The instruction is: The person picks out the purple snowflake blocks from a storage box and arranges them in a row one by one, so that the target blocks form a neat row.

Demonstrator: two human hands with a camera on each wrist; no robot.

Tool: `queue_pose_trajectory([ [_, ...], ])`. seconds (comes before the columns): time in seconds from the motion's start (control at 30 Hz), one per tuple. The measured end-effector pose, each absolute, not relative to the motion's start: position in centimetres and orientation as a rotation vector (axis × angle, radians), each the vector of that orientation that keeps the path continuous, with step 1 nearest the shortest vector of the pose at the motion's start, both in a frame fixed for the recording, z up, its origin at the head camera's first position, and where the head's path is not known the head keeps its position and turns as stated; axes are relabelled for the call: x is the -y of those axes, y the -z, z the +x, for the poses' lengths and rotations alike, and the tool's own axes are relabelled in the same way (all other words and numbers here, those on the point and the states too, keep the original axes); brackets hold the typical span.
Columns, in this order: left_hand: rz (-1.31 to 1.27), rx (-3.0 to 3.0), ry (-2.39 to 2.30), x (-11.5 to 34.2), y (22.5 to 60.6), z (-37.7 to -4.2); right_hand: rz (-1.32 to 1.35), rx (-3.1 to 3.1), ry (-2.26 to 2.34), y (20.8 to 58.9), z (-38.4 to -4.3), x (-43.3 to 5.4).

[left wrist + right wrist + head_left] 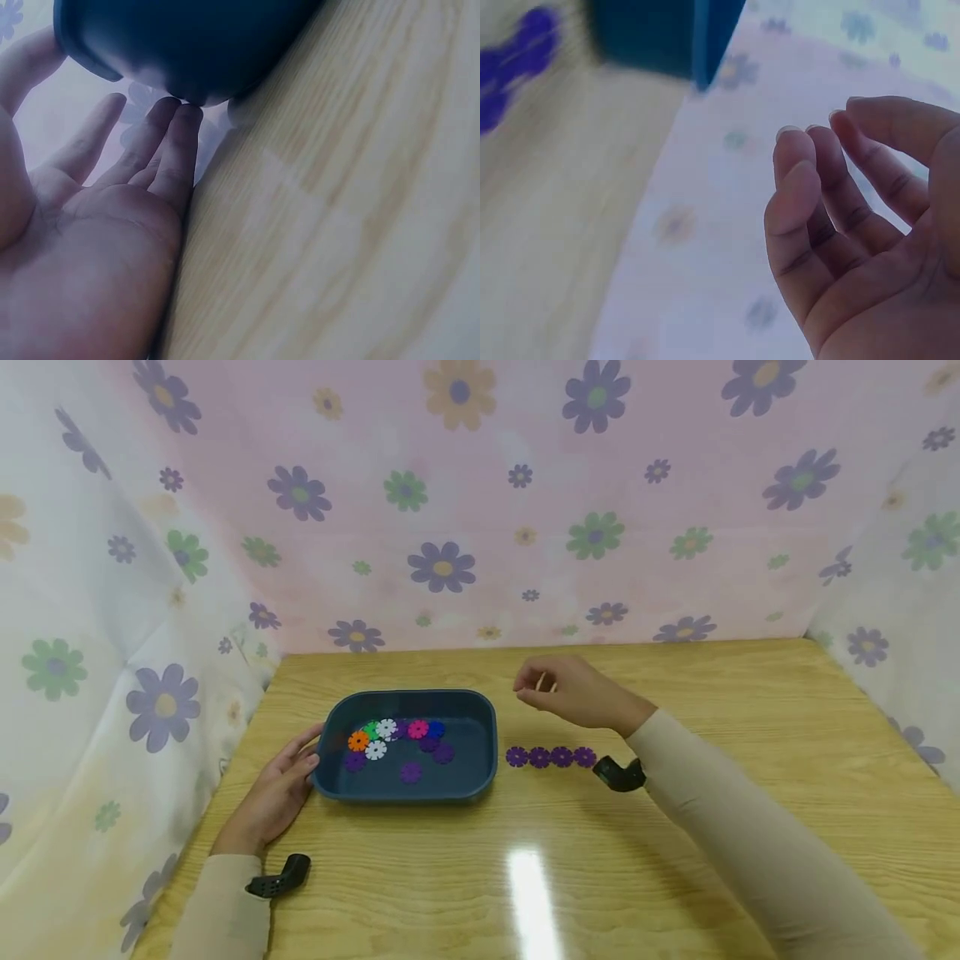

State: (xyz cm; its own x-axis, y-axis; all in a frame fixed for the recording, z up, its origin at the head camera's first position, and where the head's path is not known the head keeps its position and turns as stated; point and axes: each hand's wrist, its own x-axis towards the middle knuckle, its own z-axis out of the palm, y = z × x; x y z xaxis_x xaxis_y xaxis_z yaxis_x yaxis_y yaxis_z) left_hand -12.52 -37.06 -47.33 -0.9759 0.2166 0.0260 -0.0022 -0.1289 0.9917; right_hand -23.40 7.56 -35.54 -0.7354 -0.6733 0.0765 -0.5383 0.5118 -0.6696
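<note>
Nearest you, towards the left edge of the table (420,877), is your left sleeve (221,902), beige, with a black wrist device (279,878) at the cuff. Your right sleeve (735,827) reaches in over the right part of the table; a second black device (621,774) sits at that wrist.

Your left hand (273,797) is at the left end of a dark blue tray (405,799). Its grip is spread, fingers mostly straight, with fingertips against the tray's outer wall.

A row of four purple discs (562,757), notched around their rims, lies on the table just beside the tray's right wall, roughly parallel to the table's far edge. Neighbouring discs meet rim to rim; whether they interlock, you cannot tell.

The tray stands left of the table's middle, towards the far left corner. In it you have an orange disc (358,741), two white discs (376,750), a green disc (370,730), a pink disc (417,729), a blue disc (437,729) and several loose purple pieces (411,772).

Your right hand (566,689) is raised above the table, beyond the row. Its grip is loosely curled and narrow, holding nothing.

Past the far edge hangs a flowered cloth (480,485).
</note>
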Motion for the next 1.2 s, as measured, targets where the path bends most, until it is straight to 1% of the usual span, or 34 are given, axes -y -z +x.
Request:
queue_pose_trajectory([
  [0.1, 0.233, -1.971, -2.248, 37.1, 47.7, -12.2, -1.120, -2.475, 0.985, 34.6, -23.9, -3.8],
  [0.23, 0.212, -1.989, -2.243, 37.0, 48.0, -12.0, -1.242, -2.389, 0.854, 34.6, -24.3, 1.1],
  [0.4, 0.218, -1.983, -2.247, 36.8, 48.1, -12.1, -1.293, -2.280, 0.743, 35.5, -24.0, 6.1],
  [0.53, 0.217, -1.987, -2.234, 36.7, 48.1, -12.1, -1.335, -2.188, 0.689, 36.7, -23.4, 9.1],
  [0.7, 0.210, -1.990, -2.222, 36.6, 47.9, -12.4, -1.348, -2.162, 0.633, 37.7, -23.3, 11.6],
  [0.9, 0.246, -1.969, -2.229, 36.7, 47.9, -12.7, -1.306, -2.177, 0.578, 39.1, -23.8, 13.3],
  [1.2, 0.284, -1.923, -2.274, 37.2, 47.6, -12.7, -1.341, -2.202, 0.537, 41.3, -24.3, 16.0],
])
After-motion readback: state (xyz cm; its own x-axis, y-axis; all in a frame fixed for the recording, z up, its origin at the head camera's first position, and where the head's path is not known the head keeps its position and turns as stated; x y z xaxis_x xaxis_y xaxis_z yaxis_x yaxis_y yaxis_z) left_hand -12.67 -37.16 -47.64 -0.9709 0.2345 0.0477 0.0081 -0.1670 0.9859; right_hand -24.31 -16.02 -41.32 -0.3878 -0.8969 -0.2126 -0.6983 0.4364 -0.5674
